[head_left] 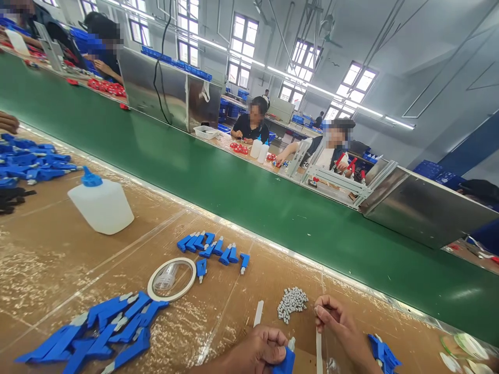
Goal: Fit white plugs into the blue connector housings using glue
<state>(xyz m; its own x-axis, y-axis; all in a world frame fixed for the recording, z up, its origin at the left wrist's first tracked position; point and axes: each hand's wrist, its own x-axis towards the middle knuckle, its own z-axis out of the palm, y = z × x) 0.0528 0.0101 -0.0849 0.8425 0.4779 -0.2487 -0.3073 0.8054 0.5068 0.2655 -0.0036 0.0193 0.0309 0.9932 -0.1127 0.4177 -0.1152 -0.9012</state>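
At the bottom of the view, my left hand (pixel 263 347) grips a blue plastic part (pixel 285 361) with a pale grey tip. To its right, my right hand (pixel 338 323) is closed in a pinch; whatever its fingertips hold is too small to make out. Between and beyond the hands lies a heap of small grey pieces (pixel 292 304), just left of my right fingertips. One white strip (pixel 258 313) lies beside my left hand, and another white strip (pixel 319 353) runs below my right fingers. Several short blue parts (pixel 212 246) with grey tips rest farther back.
A roll of tape (pixel 172 279) rings a clear cup. Longer blue parts (pixel 97 332) are piled at left, near a white squeeze bottle (pixel 102 205). More blue parts (pixel 382 353) lie right. Past the table runs a green conveyor belt (pixel 249 182), with people working across it.
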